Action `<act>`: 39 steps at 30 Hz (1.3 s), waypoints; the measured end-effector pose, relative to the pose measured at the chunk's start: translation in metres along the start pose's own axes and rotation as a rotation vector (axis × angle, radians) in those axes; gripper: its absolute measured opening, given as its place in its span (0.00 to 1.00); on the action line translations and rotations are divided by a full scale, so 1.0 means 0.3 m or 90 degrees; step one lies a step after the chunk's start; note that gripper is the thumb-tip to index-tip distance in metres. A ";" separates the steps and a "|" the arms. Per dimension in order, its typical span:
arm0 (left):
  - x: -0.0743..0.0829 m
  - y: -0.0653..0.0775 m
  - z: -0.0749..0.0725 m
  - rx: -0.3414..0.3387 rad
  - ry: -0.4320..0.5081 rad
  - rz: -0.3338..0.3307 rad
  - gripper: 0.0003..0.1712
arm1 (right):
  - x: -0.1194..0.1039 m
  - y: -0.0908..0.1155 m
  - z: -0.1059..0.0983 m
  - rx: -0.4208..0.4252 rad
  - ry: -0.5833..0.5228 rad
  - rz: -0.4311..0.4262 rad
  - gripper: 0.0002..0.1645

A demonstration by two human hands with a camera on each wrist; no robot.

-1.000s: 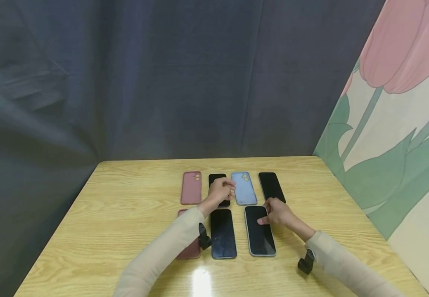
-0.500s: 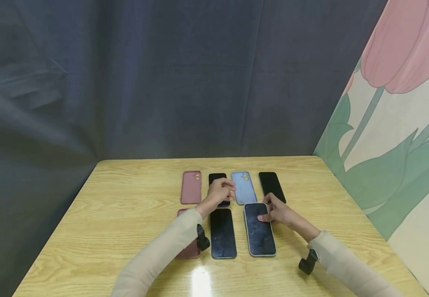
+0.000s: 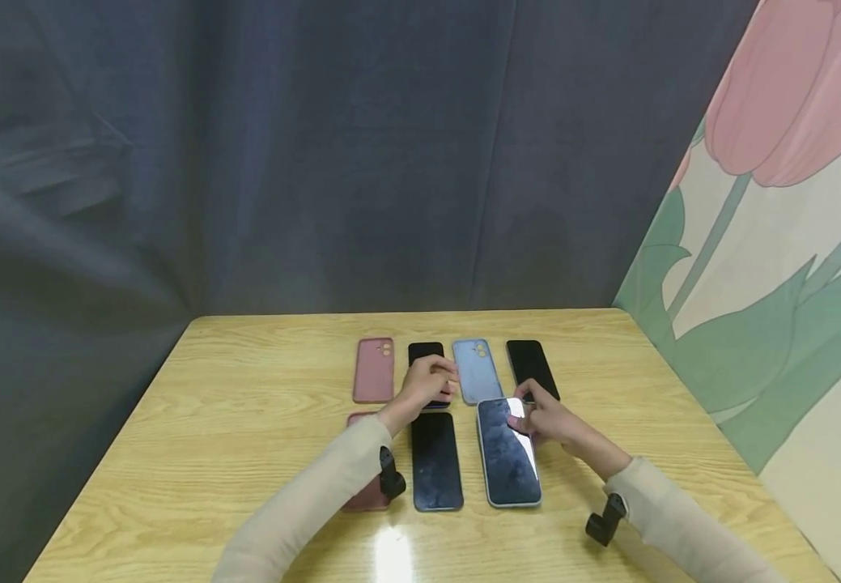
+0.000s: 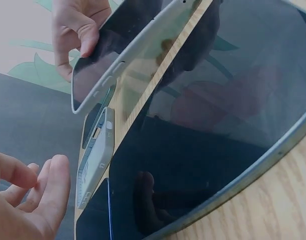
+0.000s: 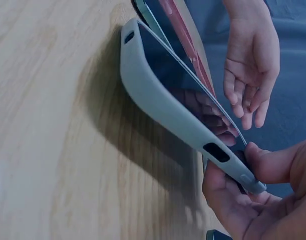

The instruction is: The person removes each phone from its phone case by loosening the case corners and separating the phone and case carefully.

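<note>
My right hand [image 3: 547, 417] pinches the far right corner of a smartphone [image 3: 503, 463] in a pale case, thumb on the screen and fingers beneath. In the right wrist view this cased smartphone [image 5: 165, 112] is tilted, its held end raised off the table. My left hand [image 3: 423, 387] hovers over a black smartphone [image 3: 426, 351] in the back row, fingers loosely bent and holding nothing. Beside that hand lies a light blue phone case [image 3: 477, 374]. Another dark smartphone [image 3: 437, 474] lies flat left of the cased one, and a black smartphone [image 3: 529, 364] lies behind my right hand.
A pink phone case [image 3: 374, 372] lies at the back left. Another pink item [image 3: 371, 495], partly hidden under my left forearm, lies in front of it. The wooden table [image 3: 231, 421] ends at a dark curtain [image 3: 362, 178] and a tulip-patterned wall [image 3: 792, 308] on the right.
My right hand has raised the far end of the cased smartphone slightly, and light now glares on its screen. My left hand has stayed almost still.
</note>
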State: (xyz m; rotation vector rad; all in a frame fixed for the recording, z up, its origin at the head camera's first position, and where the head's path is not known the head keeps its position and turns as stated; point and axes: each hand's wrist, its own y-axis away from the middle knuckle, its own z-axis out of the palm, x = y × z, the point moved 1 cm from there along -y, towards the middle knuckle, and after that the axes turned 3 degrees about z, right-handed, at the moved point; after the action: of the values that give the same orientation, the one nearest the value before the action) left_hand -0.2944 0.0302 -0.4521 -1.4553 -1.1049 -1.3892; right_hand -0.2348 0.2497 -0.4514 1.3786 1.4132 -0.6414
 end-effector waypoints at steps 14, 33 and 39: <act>-0.005 0.029 -0.001 -0.031 0.000 -0.012 0.12 | -0.061 0.008 -0.010 -0.030 -0.039 -0.038 0.20; -0.003 0.062 -0.005 -0.049 0.040 -0.013 0.18 | -0.100 -0.013 -0.026 -0.011 -0.071 -0.066 0.24; 0.002 0.087 0.005 -0.085 0.034 -0.010 0.24 | -0.101 -0.022 -0.036 -0.004 -0.084 -0.065 0.24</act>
State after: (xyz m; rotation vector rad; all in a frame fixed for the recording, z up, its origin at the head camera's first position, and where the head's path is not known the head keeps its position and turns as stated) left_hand -0.2688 0.0244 -0.4512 -1.4973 -1.0074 -1.5287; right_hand -0.2494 0.2457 -0.4222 1.2422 1.3851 -0.7798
